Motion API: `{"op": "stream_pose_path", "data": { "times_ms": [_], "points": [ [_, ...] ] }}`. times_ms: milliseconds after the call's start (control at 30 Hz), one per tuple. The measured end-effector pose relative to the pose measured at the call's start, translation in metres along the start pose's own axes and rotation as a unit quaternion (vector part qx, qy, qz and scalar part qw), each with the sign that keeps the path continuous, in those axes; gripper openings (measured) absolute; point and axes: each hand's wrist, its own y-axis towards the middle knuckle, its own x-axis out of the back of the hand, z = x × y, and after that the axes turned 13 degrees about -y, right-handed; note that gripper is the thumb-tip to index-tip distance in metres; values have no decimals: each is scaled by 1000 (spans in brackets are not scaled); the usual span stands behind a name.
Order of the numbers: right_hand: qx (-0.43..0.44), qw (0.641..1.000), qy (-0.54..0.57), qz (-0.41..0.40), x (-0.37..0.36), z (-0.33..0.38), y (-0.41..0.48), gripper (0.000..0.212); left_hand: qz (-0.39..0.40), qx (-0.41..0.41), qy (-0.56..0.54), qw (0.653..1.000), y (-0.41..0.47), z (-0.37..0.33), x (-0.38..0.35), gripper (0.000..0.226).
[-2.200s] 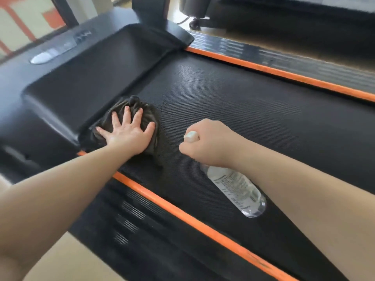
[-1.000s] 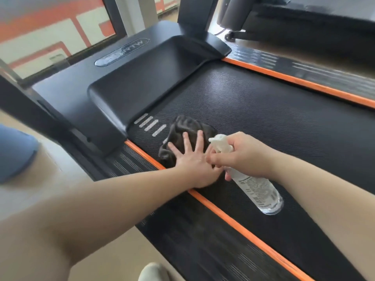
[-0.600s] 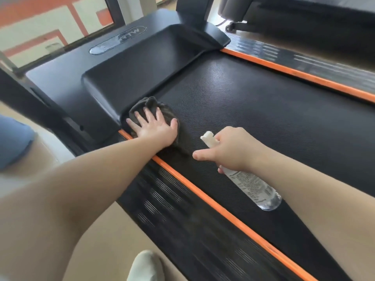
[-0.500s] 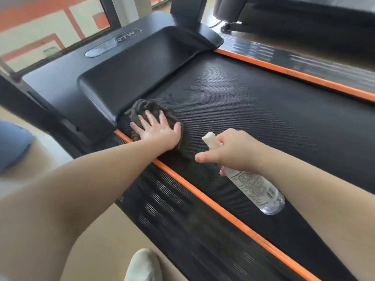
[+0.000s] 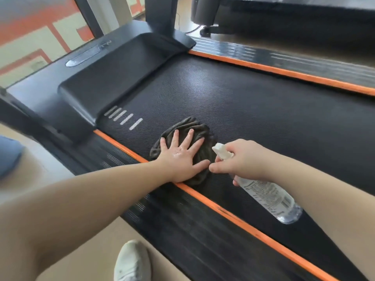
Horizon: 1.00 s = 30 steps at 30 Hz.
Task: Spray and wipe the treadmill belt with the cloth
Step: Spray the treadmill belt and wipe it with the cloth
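A dark bunched cloth lies on the black textured treadmill belt, near its left orange edge. My left hand presses flat on the cloth with fingers spread and looks wet. My right hand grips the neck of a clear spray bottle with a white nozzle, just right of the cloth. The nozzle points toward the cloth, and the bottle's body slants down to the lower right above the belt.
Orange strips run along both sides of the belt, with black ribbed side rails outside them. The black motor cover and an upright post stand at the front. A white shoe is on the tan floor.
My left hand has slid the cloth back along the belt, away from the motor cover and toward the spray bottle. White marks on the belt are uncovered. My right hand keeps hold of the bottle.
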Motion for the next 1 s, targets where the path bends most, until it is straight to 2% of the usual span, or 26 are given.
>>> {"op": "stream_pose_path", "data": {
  "times_ms": [133, 233, 333, 467, 733, 900, 1000],
  "points": [
    [20, 1000, 11, 14, -2, 18, 9, 32, -41, 169, -32, 984, 17, 54, 23, 88],
    [49, 999, 13, 3, 2, 45, 26, 33, -77, 307, -56, 947, 29, 114, 49, 93],
    [73, 997, 11, -7, 5, 66, 43, 36, -111, 357, -28, 927, 41, 149, 65, 99],
    [90, 996, 0, -11, 6, 87, 69, 40, -120, 322, 15, 939, 57, 165, 68, 97],
    [101, 995, -3, -11, 3, 101, 84, 41, -107, 319, -9, 942, 60, 169, 65, 93],
    [77, 997, -2, -2, 9, 81, 62, 27, -90, 200, -18, 976, 42, 95, 33, 95],
    [60, 998, -1, -10, 11, 64, 48, 34, -27, 50, -29, 998, 13, 28, 0, 97]
  ]
}}
